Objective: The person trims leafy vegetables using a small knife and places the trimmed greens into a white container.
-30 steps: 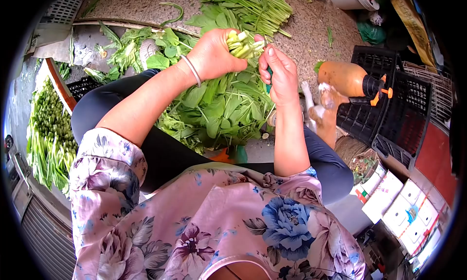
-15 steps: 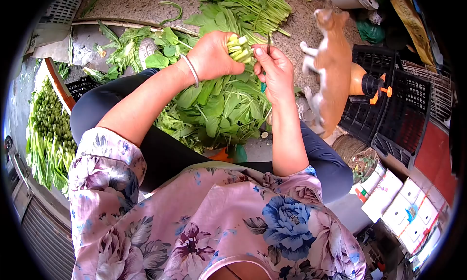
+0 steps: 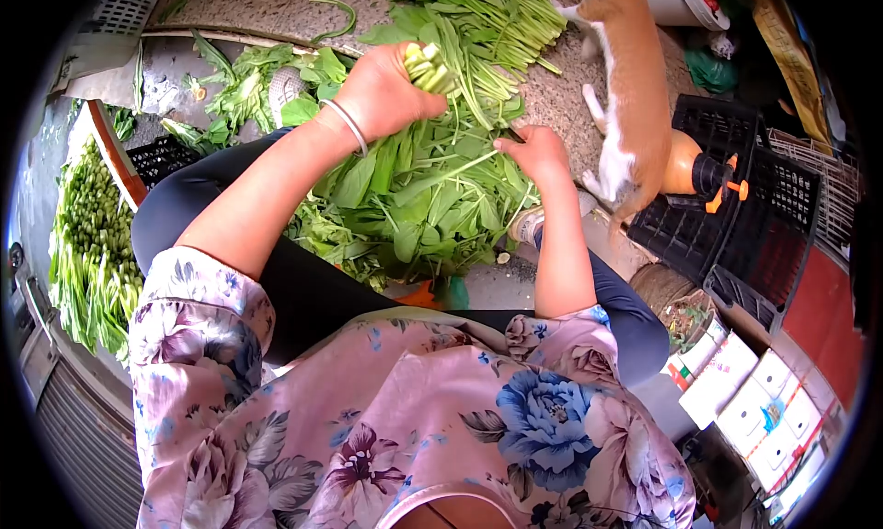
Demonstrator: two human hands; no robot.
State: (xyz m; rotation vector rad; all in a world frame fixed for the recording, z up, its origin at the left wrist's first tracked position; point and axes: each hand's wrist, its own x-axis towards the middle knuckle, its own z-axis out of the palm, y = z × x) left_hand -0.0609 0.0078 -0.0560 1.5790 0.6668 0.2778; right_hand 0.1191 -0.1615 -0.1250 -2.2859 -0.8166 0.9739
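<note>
My left hand (image 3: pixel 384 92), a pale bangle on its wrist, is closed around a bundle of green vegetable stalks (image 3: pixel 427 69). The pale cut ends face up and right. Lower and to the right, my right hand (image 3: pixel 538 154) is over the edge of the leafy green pile (image 3: pixel 432 207). A thin green stalk (image 3: pixel 451 174) meets its thumb tip, and the fingers seem pinched on it. Its other fingers are partly hidden, and I cannot make out the blade there now. More leafy stalks (image 3: pixel 497 23) lie on the stone surface beyond.
An orange-and-white cat (image 3: pixel 639 87) stands to the right, beside black plastic crates (image 3: pixel 773 198) and an orange bottle (image 3: pixel 681 161). Trimmed stalks (image 3: pixel 87 244) are stacked at left. Loose leaves (image 3: pixel 244 92) litter the ground. A white bucket (image 3: pixel 676 0) stands at the back right.
My hands have parted: the left moved slightly up and left with the bundle, the right moved down to the pile. The thin dark blade by my right hand no longer shows. The cat moved forward.
</note>
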